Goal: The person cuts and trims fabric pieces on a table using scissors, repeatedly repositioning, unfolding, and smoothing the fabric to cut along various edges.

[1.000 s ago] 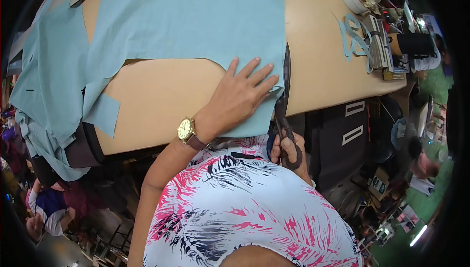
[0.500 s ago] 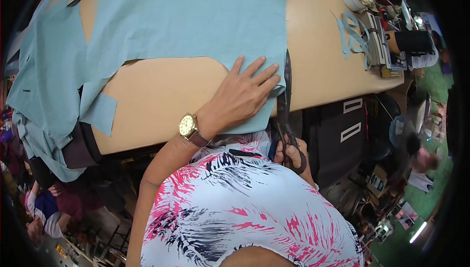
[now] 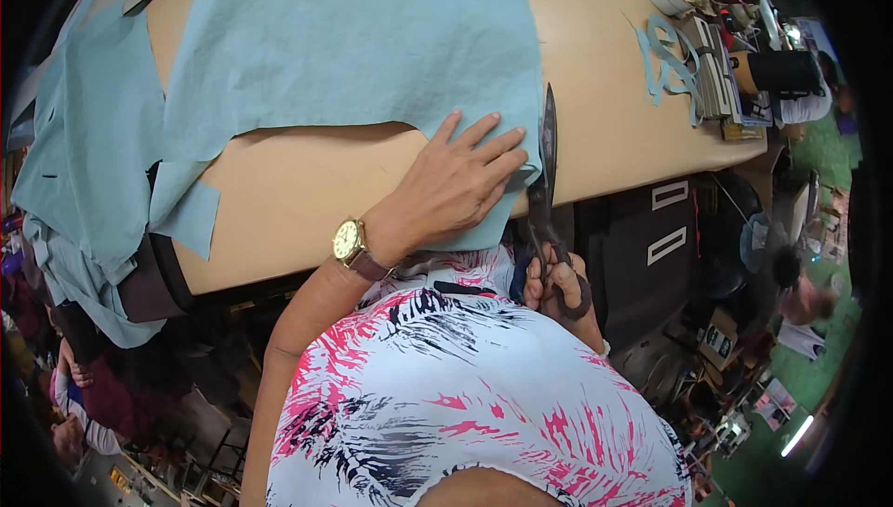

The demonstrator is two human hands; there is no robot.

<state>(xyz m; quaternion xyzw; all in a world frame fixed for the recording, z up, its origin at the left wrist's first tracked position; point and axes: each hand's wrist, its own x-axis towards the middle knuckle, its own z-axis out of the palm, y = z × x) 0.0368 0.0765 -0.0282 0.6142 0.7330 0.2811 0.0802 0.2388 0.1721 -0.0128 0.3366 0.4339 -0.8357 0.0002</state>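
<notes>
Left hand point(image 3: 458, 180) flat, fingers slightly spread on smooth blue cloth point(image 3: 363, 42), curved cutout. Right hand point(image 3: 561, 286) gripping dark, long-bladed scissors point(image 3: 549, 144) at worktop point(image 3: 609, 126) edge.

Matt blue cloth point(image 3: 353, 51); smooth tabletop point(image 3: 307, 191); dark metal scissors point(image 3: 548, 144).

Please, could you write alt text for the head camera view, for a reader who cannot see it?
A person's left hand lies spread on light blue cloth on a tan table, while the right hand holds large dark scissors beside the cloth's right edge. A watch is on the left wrist.
</notes>
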